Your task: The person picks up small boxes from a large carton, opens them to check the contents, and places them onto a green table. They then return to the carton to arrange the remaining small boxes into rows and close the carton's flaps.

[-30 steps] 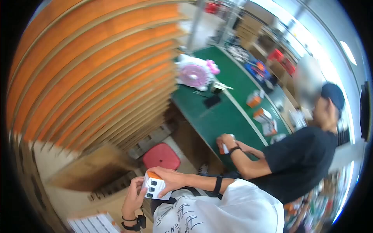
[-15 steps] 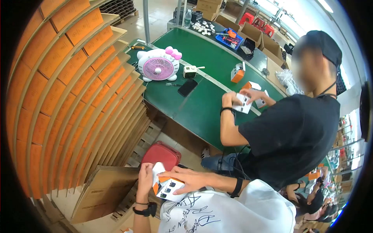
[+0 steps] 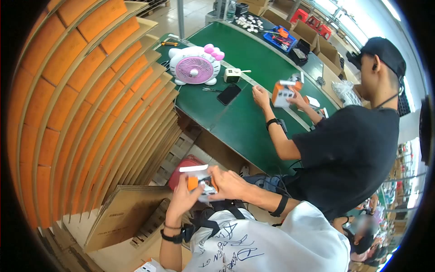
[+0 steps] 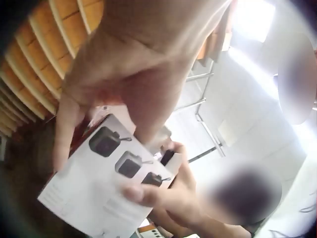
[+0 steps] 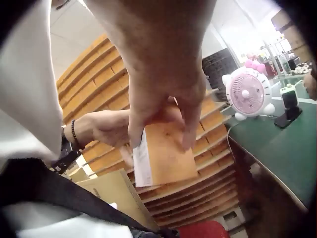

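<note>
Parted since half a second ago: the left hand (image 3: 260,98) of our black-shirted neighbour (image 3: 346,145), off the orange-and-white cardboard box (image 3: 279,94) their right hand (image 3: 297,100) holds. Left to right, we log stacked orange boxes (image 3: 106,75); our left hand (image 3: 181,199), thumb and fingers gripping a white-and-orange printed cardboard carton (image 4: 94,183), white flap (image 3: 194,168) raised; our right hand (image 3: 229,182), clasping the same carton in front of our white shirt (image 3: 263,242); beyond, on the green table (image 3: 213,113), a pink-and-white cat-shaped fan (image 3: 194,71).
</note>
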`<state>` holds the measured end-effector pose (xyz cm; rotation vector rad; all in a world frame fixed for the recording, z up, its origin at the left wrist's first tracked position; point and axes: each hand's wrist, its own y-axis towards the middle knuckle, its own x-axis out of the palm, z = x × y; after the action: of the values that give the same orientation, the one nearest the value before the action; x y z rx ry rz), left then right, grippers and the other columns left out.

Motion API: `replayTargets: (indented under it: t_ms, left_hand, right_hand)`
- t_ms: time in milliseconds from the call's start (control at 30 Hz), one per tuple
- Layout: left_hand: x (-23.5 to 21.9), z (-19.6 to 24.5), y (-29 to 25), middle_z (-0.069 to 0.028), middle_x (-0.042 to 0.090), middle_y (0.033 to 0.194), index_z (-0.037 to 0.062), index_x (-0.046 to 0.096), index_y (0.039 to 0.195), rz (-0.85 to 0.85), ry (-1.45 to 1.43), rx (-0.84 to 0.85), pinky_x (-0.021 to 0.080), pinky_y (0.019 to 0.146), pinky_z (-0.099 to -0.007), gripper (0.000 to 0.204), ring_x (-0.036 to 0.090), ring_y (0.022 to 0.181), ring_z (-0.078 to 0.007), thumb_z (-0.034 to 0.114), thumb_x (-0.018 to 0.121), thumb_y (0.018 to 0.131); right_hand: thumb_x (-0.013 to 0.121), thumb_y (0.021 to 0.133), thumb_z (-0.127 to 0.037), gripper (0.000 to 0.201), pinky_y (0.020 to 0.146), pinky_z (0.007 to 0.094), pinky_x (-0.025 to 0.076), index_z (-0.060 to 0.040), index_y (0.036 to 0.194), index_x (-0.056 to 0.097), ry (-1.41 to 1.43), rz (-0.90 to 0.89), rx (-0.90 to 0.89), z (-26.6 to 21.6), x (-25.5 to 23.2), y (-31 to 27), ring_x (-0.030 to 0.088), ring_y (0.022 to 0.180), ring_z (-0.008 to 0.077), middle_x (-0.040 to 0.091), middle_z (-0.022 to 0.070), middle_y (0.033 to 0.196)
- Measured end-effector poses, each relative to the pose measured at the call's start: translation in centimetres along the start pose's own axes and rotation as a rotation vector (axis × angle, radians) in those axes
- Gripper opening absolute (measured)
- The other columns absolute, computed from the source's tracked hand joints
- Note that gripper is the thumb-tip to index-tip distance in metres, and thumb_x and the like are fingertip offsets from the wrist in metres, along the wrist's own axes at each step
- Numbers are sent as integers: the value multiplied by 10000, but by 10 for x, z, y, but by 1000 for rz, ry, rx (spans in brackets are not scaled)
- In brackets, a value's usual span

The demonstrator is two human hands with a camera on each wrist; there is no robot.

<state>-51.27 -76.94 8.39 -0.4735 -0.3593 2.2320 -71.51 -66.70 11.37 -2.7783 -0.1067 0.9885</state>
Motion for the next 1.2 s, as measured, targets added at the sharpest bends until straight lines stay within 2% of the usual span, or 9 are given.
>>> replayTargets:
  t_ms: [133,167,367,567,700,767,900,967,1200]
  left_hand:
    - [12,-13,54,-326,661,977,-61,475,1251,166,126,40,499,849,-543,431,634,1010,-506,231,561,946]
    - [18,-60,82,-204,662,1085,-42,491,1306,181,61,113,612,724,-389,385,704,976,-320,190,491,999]
    - [65,-126,150,-215,655,1190,25,448,1363,207,-971,282,607,773,-393,344,706,918,-306,211,375,1083]
    - [7,-168,-125,-120,644,1157,29,494,1294,890,-450,-31,544,815,-335,325,670,911,-189,125,583,996]
    - [64,-274,-364,-158,484,1369,-19,438,1377,1648,-354,-551,476,988,-400,641,533,1184,-258,215,755,872]
    - [132,-297,-454,-251,408,1436,-67,235,1504,1707,46,-1018,378,1091,-478,1092,430,1303,-369,354,877,728]
    - [201,-295,-511,-318,187,1562,66,116,1595,1164,-137,-1442,227,1137,-645,1414,229,1417,-520,537,938,546]
    - [236,-325,-521,-324,78,1598,154,59,1616,1207,-13,-1367,193,1128,-698,1484,139,1454,-550,590,935,501]
    - [302,-326,-536,-319,-134,1619,171,-13,1621,1353,-224,-1429,193,1021,-819,1408,-37,1426,-661,768,783,624]
  right_hand:
    - [898,699,-367,709,644,429,562,-31,1107,426,-52,269,14,30,-1,23,691,743,354,663,186,837]
    - [906,694,-363,682,644,415,564,-34,1082,451,-26,350,28,42,-2,29,693,727,327,668,177,833]
    - [922,687,-268,570,778,401,530,-18,1017,529,-158,1164,349,162,-13,79,609,821,253,631,127,919]
    - [908,586,-615,1038,778,480,587,125,1176,482,-381,1219,714,328,-50,108,698,940,392,665,291,1064]
    - [930,654,-472,979,849,498,561,174,1179,415,-969,929,-13,269,2,155,624,1012,360,598,271,1090]
    - [807,817,-181,651,1033,446,452,60,1331,487,-583,232,-486,82,128,147,518,1225,330,578,211,1204]
    - [887,671,-308,800,1033,466,426,-40,1332,526,193,-1013,-564,-140,378,39,520,1224,354,534,169,1298]
    - [920,625,-341,1023,1137,474,354,-123,1471,388,-218,-1277,-1250,-158,471,-23,408,1378,367,407,146,1508]
    - [887,627,-422,1158,1064,830,154,-225,1576,254,-1024,-1159,-1625,-205,564,-206,239,1466,392,315,143,1534]
